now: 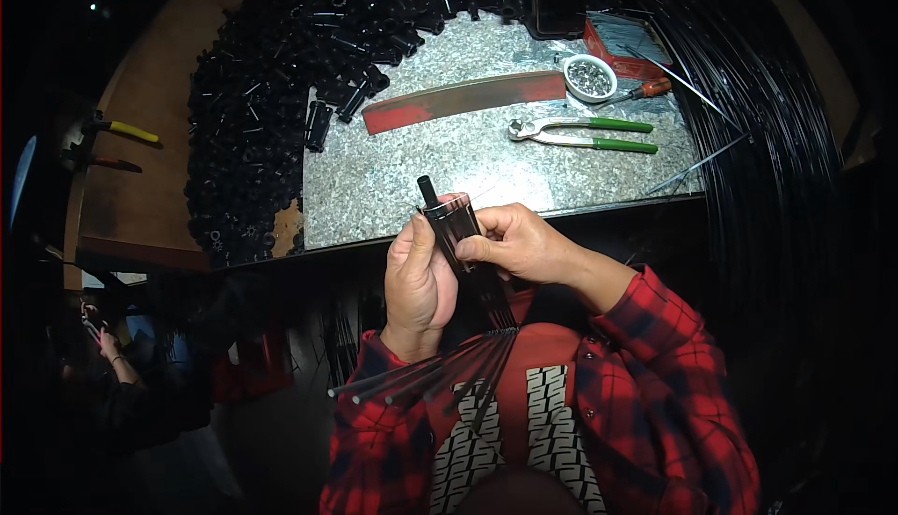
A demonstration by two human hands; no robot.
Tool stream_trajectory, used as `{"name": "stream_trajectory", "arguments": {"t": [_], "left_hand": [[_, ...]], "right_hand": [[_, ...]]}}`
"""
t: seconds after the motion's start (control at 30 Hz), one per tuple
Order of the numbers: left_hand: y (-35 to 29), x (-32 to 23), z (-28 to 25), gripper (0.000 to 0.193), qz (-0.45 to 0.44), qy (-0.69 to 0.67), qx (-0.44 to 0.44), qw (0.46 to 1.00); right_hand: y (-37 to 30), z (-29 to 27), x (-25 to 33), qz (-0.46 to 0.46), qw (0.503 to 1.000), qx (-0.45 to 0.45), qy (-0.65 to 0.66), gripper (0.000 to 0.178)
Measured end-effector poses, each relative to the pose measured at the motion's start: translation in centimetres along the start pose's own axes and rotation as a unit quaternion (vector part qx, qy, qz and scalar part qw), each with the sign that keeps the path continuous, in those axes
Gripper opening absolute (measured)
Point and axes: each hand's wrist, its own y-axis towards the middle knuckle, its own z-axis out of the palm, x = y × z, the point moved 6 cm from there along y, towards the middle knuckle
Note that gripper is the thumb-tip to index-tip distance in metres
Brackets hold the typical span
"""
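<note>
Just off the table's front edge, both hands hold a black umbrella frame (456, 234). Its short black tube end points up and away. Several thin dark ribs (440, 373) fan out from its lower part over my lap, toward the left. My left hand (418, 276) is wrapped round the frame's left side, thumb near the top. From the right, my right hand (516, 244) pinches the frame with thumb and fingers. Whatever lies under the right thumb is hidden.
A big pile of black plastic parts (243, 131) covers the table's left and back. Green-handled pincers (589, 133), a curved reddish strip (468, 101), a white bowl of small metal pieces (590, 78) and a screwdriver (650, 89) lie behind. Long black rods (767, 131) hang at right.
</note>
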Motion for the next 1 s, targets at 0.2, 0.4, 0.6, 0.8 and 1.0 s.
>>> {"name": "stream_trajectory", "arguments": {"t": [0.2, 0.4, 0.6, 0.8, 1.0], "left_hand": [[-0.1, 0.0, 0.9, 0.038, 0.000, -0.033, 0.003, 0.999], [-0.4, 0.6, 2.2, 0.042, -0.010, 0.021, -0.020, 1.000], [-0.5, 1.2, 3.1, 0.044, 0.021, 0.053, -0.058, 0.997], [-0.5, 1.2, 3.3, 0.037, 0.063, 0.076, -0.054, 0.994], [-0.4, 1.3, 4.0, 0.038, 0.026, 0.058, -0.017, 0.998]], "right_hand": [[-0.2, -0.4, 0.1, -0.013, 1.000, -0.006, 0.017, 0.025], [-0.7, -0.9, 0.5, -0.030, 0.999, -0.025, 0.022, 0.029], [-0.9, -1.3, 0.9, -0.035, 0.999, -0.023, 0.012, 0.024], [-3.1, -0.6, 4.3, -0.068, 0.968, -0.076, -0.228, 0.024], [-3.0, -0.7, 5.1, -0.080, 0.956, -0.040, -0.279, 0.023]]}}
